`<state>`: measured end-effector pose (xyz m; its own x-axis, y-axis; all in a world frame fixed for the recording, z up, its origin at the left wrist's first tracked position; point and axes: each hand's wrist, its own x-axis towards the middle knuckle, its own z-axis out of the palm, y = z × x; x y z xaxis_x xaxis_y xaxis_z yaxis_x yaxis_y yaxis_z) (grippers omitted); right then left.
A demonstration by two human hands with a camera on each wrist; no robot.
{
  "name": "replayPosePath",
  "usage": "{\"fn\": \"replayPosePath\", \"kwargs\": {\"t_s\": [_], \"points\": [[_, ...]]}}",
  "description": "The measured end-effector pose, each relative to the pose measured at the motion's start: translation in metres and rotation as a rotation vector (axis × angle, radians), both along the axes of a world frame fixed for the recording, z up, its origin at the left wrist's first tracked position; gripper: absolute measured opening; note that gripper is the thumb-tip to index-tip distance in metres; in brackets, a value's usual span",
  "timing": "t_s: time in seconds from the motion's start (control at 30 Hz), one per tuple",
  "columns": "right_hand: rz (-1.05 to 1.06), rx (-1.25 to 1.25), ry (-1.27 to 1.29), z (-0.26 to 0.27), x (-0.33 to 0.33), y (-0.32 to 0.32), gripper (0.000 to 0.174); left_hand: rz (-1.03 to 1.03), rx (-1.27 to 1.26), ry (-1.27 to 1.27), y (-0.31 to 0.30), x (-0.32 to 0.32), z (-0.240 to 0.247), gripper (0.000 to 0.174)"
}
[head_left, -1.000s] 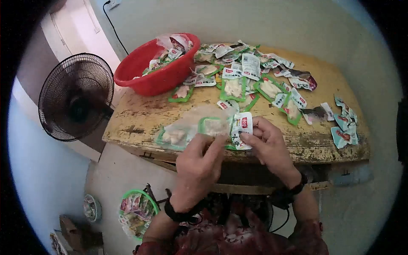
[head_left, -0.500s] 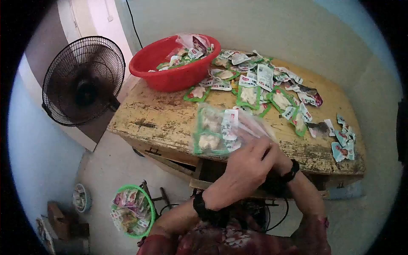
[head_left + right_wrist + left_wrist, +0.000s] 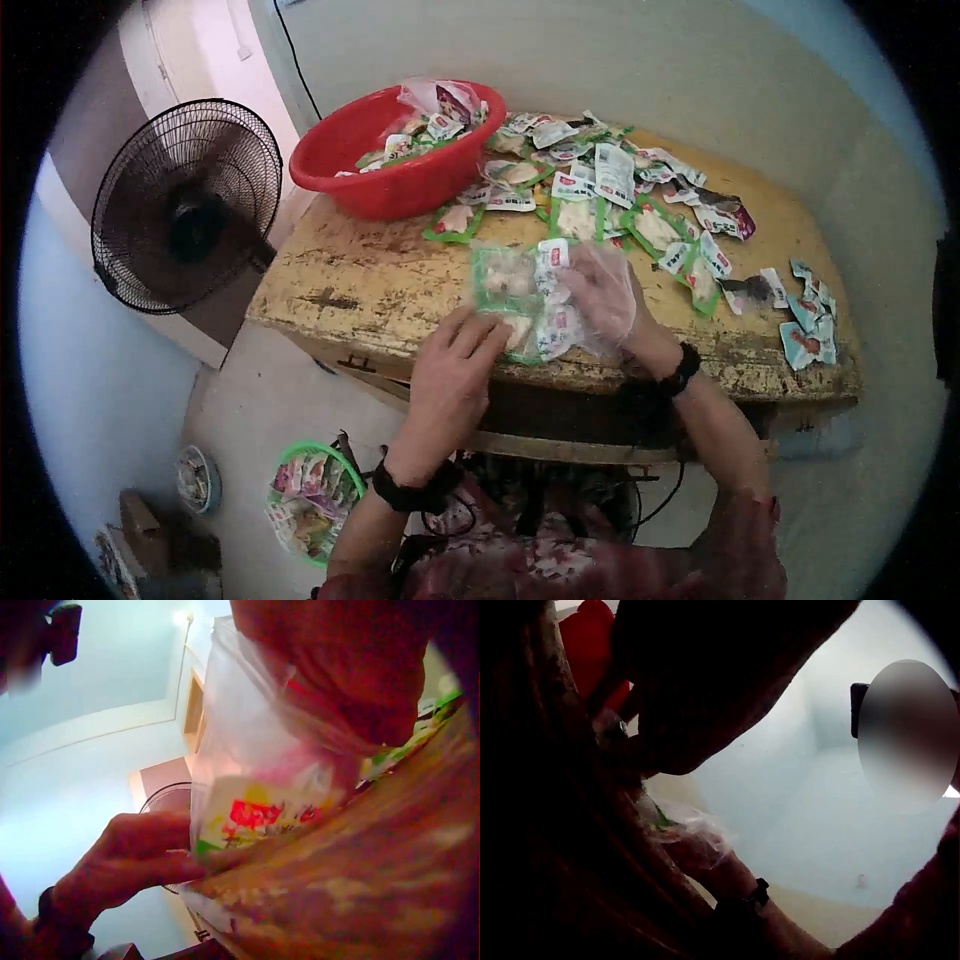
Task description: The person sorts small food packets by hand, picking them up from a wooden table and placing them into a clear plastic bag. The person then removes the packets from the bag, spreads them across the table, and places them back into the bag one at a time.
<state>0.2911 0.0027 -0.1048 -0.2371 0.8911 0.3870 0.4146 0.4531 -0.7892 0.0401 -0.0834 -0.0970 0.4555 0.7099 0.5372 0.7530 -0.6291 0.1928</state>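
Note:
A clear plastic bag holding several green-edged food packets lies near the table's front edge. My right hand is at the bag's right end, with clear film over it and its fingers against the white label of a packet. A second white label shows below it through the film. My left hand pinches the bag's lower left corner, beside a pale piece of food. In the right wrist view, the left hand's fingers meet the bag's edge. The left wrist view is mostly dark.
Loose food packets spread over the back of the worn yellow table. A red basin of packets stands at the back left. Crumpled teal packets lie far right. A fan and a green-rimmed basket stand left.
Both hands first came together at the bag's right end. Since then my left hand has moved left to the bag's lower corner, while my right hand has moved up under the film.

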Motion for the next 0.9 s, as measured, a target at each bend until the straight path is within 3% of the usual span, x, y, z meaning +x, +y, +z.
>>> {"fn": "replayPosePath", "kwargs": {"t_s": [0.13,0.27,0.37,0.47,0.57,0.67,0.9], "points": [[-0.156,0.119,-0.339,0.008,-0.009,-0.001,0.036,-0.053,0.019,-0.056,0.003,-0.001,-0.003,0.038],[-0.079,0.006,-0.455,-0.005,0.004,0.017,0.039,-0.031,0.026,-0.081,0.001,-0.004,-0.004,0.036],[-0.067,-0.14,-0.418,0.018,0.011,0.009,0.039,0.01,0.024,-0.059,0.0,-0.007,-0.006,0.047],[0.158,-0.154,-0.314,0.003,0.025,0.014,0.037,-0.009,-0.008,0.019,-0.005,-0.006,0.011,0.044],[0.1,-0.147,-0.42,0.022,0.017,-0.002,0.037,-0.071,-0.024,-0.046,-0.001,0.001,0.026,0.05],[0.145,-0.035,-0.605,0.019,0.015,0.006,0.036,-0.03,-0.003,0.065,0.011,0.016,0.039,0.063],[0.213,-0.001,-0.36,0.011,0.033,-0.007,0.031,0.005,-0.158,0.287,0.044,0.02,0.015,0.075]]}}
